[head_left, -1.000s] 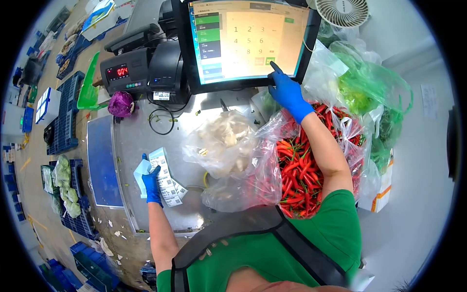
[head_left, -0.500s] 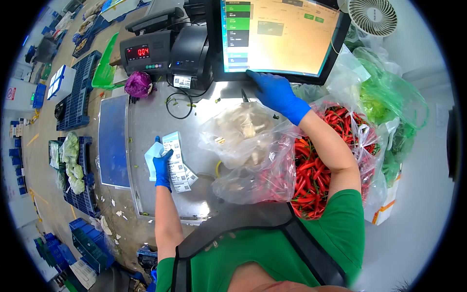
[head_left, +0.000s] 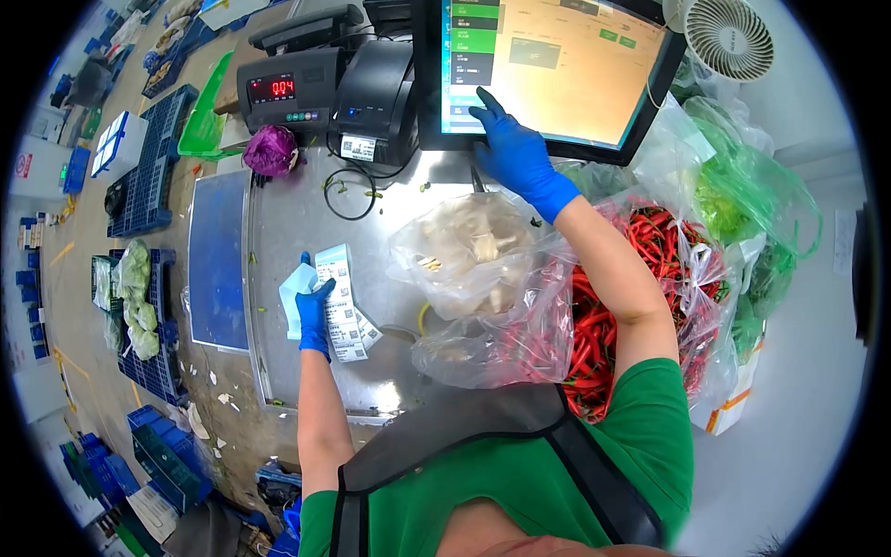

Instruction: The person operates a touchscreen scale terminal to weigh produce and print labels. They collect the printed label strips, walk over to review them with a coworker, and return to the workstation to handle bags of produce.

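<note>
Blue gloves cover both of my hands. My left hand (head_left: 314, 320) grips a bunch of printed label strips (head_left: 345, 316), their white faces with black codes fanned out over the metal table. At the lower left part of the touchscreen monitor (head_left: 548, 74) is my right hand (head_left: 517, 160). Its index finger points up over the screen, and the fingers are apart with nothing held; whether the fingertip touches the glass I cannot tell. Below that hand lies a clear plastic bag (head_left: 464, 251) with pale pieces in it. Red chillies (head_left: 594, 343) in clear bags lie beside my right forearm.
A label printer (head_left: 373, 102) and a scale (head_left: 290, 90) reading 0.04 stand at the back, with a purple cabbage (head_left: 271, 151) before the scale. A black cable (head_left: 351, 193) loops on the metal table (head_left: 288, 223). A fan (head_left: 729, 39) and green bags (head_left: 756, 186) are at right.
My right hand has shifted from the screen's bottom edge further up, its index finger now over the screen's lower left. My left hand still holds the label strips. The whole view has shifted slightly.
</note>
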Demonstrator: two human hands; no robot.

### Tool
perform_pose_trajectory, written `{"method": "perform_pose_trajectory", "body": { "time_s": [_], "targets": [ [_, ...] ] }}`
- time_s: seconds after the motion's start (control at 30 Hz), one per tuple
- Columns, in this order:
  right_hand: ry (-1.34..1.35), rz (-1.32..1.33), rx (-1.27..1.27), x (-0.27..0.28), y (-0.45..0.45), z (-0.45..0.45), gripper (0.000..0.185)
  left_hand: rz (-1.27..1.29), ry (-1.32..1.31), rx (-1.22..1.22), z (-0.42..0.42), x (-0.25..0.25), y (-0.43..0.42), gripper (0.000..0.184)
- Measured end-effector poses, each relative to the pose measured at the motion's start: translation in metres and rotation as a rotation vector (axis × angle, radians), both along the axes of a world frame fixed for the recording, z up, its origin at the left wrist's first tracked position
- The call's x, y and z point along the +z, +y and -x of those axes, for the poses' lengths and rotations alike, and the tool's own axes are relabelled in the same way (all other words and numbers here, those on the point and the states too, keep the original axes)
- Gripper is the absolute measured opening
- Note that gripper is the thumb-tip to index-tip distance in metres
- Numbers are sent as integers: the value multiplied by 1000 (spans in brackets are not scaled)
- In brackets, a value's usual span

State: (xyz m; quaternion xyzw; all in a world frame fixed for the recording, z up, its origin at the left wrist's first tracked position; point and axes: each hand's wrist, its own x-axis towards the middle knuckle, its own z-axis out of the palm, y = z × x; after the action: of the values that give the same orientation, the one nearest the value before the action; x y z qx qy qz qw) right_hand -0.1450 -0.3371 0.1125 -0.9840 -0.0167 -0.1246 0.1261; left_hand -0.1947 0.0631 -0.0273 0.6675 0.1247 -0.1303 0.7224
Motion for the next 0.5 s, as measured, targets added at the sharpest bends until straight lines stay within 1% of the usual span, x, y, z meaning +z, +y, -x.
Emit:
{"method": "perform_pose_trajectory", "body": {
  "time_s": [0.07, 0.27, 0.33, 0.5],
  "targets": [
    [13, -10, -15, 0, -1, 0, 45, -8, -1, 6, 1, 7, -4, 78],
    [-21, 5, -4, 0, -4, -1, 38, 3, 17, 25, 0, 0, 0, 81],
    [-41, 12, 2, -1, -6, -3, 36, -19, 20, 2, 0, 2, 0, 78],
    [-52, 8, 13, -2, -8, -6, 35, 27, 13, 10, 0, -3, 2, 79]
  ]
}}
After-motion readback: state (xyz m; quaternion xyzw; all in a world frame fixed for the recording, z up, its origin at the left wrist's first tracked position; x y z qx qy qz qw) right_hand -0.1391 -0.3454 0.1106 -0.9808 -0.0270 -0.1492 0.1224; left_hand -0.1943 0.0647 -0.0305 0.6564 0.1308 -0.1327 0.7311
